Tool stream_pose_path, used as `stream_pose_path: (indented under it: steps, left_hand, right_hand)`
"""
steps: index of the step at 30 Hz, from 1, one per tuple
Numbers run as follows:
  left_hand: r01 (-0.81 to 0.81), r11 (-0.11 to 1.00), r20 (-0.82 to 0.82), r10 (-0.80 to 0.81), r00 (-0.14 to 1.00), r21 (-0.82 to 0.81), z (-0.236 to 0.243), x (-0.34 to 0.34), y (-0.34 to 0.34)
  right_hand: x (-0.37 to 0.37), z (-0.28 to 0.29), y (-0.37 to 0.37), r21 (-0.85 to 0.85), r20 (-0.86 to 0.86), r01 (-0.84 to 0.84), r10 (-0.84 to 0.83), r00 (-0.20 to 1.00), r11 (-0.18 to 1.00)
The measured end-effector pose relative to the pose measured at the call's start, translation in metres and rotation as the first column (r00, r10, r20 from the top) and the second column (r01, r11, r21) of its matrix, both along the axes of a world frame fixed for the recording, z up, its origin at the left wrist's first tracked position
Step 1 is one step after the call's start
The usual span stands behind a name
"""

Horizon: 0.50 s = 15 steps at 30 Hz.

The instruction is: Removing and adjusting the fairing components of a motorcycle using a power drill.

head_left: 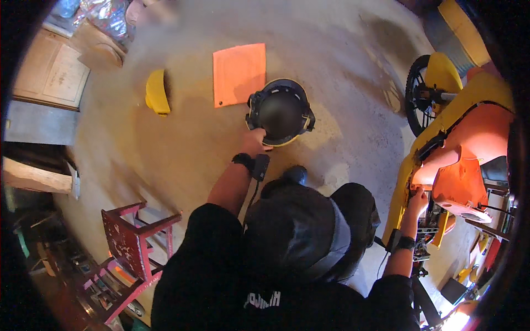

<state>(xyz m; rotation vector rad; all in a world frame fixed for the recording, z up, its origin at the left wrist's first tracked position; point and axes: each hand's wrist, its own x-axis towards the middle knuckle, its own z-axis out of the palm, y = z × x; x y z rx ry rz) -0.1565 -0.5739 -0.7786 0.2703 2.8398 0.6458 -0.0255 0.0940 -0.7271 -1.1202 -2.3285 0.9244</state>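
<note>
My left hand (pixel 255 143) is closed on the near rim of a helmet (pixel 281 113). The helmet lies with its opening up, showing a dark inside and a thin yellow edge. At the right, my right hand (pixel 418 202) is closed at the machine's side, below a large orange body panel (pixel 469 138). What its fingers grip there is too small to make out. The panel sits along the long yellow body (pixel 402 198) of a machine that looks like a motorcycle. Dark devices are strapped at both of my wrists.
A flat orange panel (pixel 239 74) lies on the concrete floor beyond the helmet. Left of it is a curved yellow piece (pixel 157 92). A worn red stool (pixel 128 243) stands at the lower left. A spoked wheel (pixel 417 96) is at the upper right, wooden cabinets (pixel 52 69) at the upper left.
</note>
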Motion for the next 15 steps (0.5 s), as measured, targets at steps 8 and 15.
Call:
stream_pose_path:
  steps: [8, 15]
  left_hand:
    - [-0.515, 0.416, 0.379, 0.368, 0.849, 0.750, 0.025, 0.063, -0.080]
    - [-0.347, 0.910, -0.005, 0.358, 0.934, 0.227, 0.046, 0.135, -0.198]
  right_hand:
    - [0.001, 0.008, -0.003, -0.049, 0.034, 0.004, -0.003, 0.999, 0.999]
    - [-0.020, -0.053, 0.025, 0.167, 0.002, -0.188, 0.191, 0.982, 0.968]
